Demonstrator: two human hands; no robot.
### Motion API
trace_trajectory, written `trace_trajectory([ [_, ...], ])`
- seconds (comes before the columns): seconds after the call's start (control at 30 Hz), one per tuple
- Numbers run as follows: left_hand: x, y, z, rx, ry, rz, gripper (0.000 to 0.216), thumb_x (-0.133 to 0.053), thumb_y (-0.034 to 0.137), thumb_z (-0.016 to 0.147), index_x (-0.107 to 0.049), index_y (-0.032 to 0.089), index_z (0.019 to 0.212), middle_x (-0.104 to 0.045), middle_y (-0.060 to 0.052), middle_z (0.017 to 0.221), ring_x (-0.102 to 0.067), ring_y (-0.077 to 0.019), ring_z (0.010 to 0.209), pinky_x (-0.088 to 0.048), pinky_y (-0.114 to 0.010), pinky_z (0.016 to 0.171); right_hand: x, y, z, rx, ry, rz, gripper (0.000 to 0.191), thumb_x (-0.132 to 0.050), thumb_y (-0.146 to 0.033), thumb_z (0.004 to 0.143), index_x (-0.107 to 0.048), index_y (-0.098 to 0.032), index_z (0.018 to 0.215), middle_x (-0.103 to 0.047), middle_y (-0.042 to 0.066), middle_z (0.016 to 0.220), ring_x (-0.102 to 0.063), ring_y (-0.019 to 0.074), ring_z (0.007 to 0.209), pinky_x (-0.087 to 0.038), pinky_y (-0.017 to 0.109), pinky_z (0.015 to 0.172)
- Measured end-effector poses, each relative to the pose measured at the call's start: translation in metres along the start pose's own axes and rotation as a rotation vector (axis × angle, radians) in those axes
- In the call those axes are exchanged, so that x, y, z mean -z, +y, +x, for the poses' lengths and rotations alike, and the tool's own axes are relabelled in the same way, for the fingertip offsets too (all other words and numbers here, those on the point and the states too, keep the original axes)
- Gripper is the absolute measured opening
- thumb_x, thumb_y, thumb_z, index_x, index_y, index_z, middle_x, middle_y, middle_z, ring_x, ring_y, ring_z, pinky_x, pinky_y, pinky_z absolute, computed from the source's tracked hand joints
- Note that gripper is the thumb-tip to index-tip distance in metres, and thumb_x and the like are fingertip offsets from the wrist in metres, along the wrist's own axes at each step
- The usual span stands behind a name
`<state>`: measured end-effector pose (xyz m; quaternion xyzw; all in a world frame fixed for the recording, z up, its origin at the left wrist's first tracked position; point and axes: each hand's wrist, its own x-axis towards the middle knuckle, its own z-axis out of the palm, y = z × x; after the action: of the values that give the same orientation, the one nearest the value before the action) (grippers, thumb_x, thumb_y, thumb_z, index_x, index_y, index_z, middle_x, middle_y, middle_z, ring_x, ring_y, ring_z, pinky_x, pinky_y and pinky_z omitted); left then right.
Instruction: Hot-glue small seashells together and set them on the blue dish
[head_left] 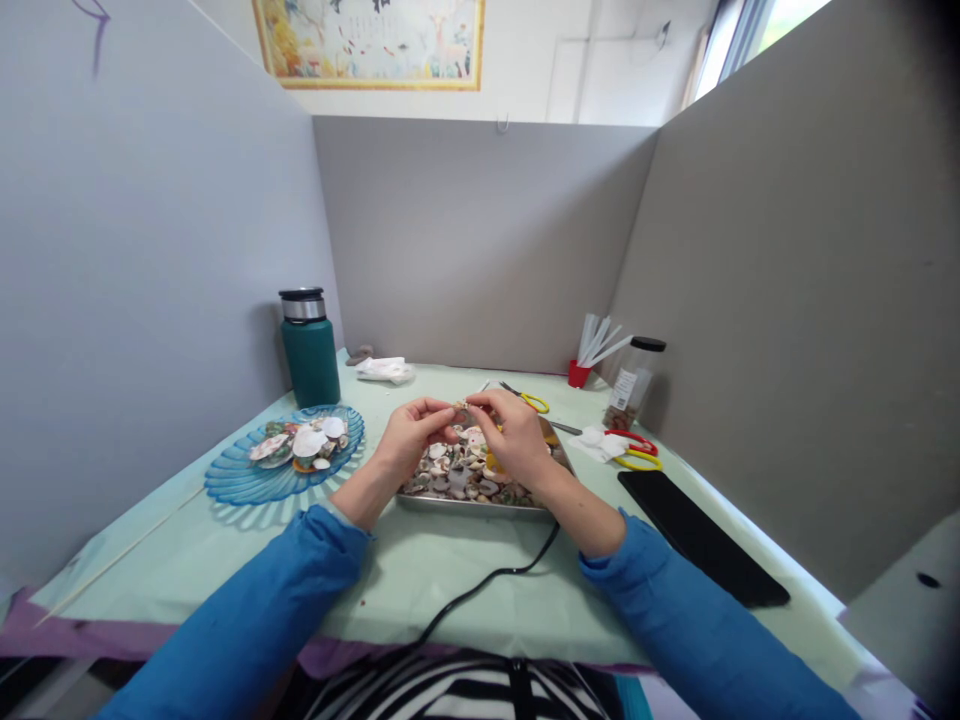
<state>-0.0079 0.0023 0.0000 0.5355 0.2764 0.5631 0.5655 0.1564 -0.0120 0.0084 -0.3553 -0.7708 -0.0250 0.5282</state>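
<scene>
1. From where I stand, the table [390,590] is closed in on three sides by grey panels: the left panel [165,250], the back panel [465,240] and the right panel [765,270].
2. The left one looks pale and bluish, the right one darker; a soft shadow slants over the back one's right part.
3. A small hook [502,124] sits at its top edge.
4. Above is a white wall [521,60] with a gold-framed picture [371,50].
5. High on the right, a window [784,20] glows bright.
6. A pale green cover drapes the tabletop, purple cloth [112,638] showing along the near edge.
</scene>
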Motion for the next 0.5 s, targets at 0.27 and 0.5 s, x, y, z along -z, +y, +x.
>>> trace_trajectory([
  [0.27,0.0012,-0.0013,0.0007,-0.004,0.008,0.018,0.030,-0.075,0.031,0.063,-0.061,0.011,0.080,-0.070,-0.008,0.077,-0.060,-0.0104,0.052,-0.048,-0.025,0.056,-0.0002,-0.0018,-0.0004,0.020,-0.008,-0.057,0.016,-0.049,-0.025,0.088,-0.062,-0.020,0.096,-0.066,0.007,0.093,-0.058,0.0207,0.088,-0.043,0.035,0.081],
  [0.5,0.0004,-0.0038,0.0002,-0.036,-0.004,0.098,0.027,-0.073,0.032,0.066,-0.061,0.012,0.081,-0.067,-0.003,0.062,-0.060,-0.0119,0.050,-0.047,-0.024,0.054,0.0003,-0.0035,-0.0001,0.083,-0.010,-0.095,0.016,-0.053,-0.025,0.086,-0.063,-0.023,0.098,-0.062,0.008,0.102,-0.053,0.0227,0.099,-0.039,0.039,0.088],
])
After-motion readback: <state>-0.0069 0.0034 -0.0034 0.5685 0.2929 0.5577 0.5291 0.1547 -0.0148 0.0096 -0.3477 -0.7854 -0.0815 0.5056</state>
